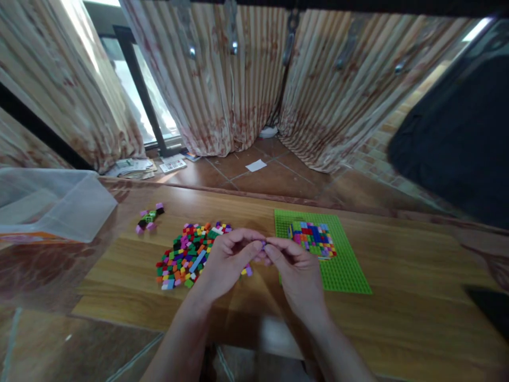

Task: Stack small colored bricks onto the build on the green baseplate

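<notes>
- A person's left hand (228, 260) and right hand (296, 268) meet fingertip to fingertip low over a wooden table (417, 297), seen from the head camera.
- Between them sits a small purple brick (263, 244), pinched from both sides. The fingers of both hands are curled in narrow and closed on it, and only a sliver of the piece shows.
- The brick is held just above the table top, between a loose pile of bricks (186, 257) on the left and a green baseplate (345, 270) on the right.
- The pile spreads flat across the wood in red, green, yellow, orange, blue, pink and purple. Its near edge lies under and just beside the left hand.
- The baseplate lies flat, with its near left corner hidden by the right hand. A built patch of bricks (313, 239) in mixed colours is set on its far left part, just beyond the right fingers.
- A small cluster of bricks (149, 217), purple, green and black, lies apart from the pile, toward the table's far left.
- A clear plastic container (51, 204) stands at the table's left end.
- Beyond the table, striped curtains (222, 90) hang down to a tiled floor, where a white slip of paper (256, 165) lies.
- A dark, blurred shape (457, 143) fills the upper right, and what it is cannot be told.
</notes>
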Demonstrator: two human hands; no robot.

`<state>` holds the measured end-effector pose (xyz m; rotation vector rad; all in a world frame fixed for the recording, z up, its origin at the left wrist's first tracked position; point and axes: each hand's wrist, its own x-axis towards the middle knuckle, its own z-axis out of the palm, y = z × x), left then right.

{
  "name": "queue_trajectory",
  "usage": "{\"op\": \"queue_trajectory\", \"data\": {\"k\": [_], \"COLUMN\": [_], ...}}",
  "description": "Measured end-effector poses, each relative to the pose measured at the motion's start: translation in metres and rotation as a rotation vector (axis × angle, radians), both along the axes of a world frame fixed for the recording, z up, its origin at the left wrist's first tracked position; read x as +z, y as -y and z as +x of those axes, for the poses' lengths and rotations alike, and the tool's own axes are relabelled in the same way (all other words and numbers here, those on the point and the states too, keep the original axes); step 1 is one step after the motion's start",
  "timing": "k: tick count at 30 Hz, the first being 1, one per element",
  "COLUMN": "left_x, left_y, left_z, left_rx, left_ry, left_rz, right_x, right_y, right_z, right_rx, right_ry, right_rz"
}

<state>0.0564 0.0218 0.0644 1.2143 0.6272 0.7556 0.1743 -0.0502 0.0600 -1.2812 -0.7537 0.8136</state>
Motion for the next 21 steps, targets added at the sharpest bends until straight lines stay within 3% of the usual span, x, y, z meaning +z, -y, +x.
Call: {"op": "queue_trajectory", "data": {"k": [8, 14, 18, 21], "left_x": [-0.001, -0.003, -0.009, -0.015], "left_y": [0.006, 0.012, 0.011, 0.01], "left_z": [0.016, 0.023, 0.028, 0.031], "left_rx": [-0.013, -0.043, -0.025, -0.032], "left_ry": [0.026, -0.02, 0.007, -0.017], "left_rz": [0.116, 0.1, 0.063, 0.052], "right_x": [0.003, 0.005, 0.01, 0.012], "right_y": [0.011, 0.019, 0.029, 0.037], "right_z": [0.017, 0.042, 0.071, 0.09], "right_rx": [0.024, 0.043, -0.143, -0.164], "right_ry": [0.051, 0.092, 0.378, 0.621], "right_rz": [-0.02, -0.005, -0.007, 0.009]}}
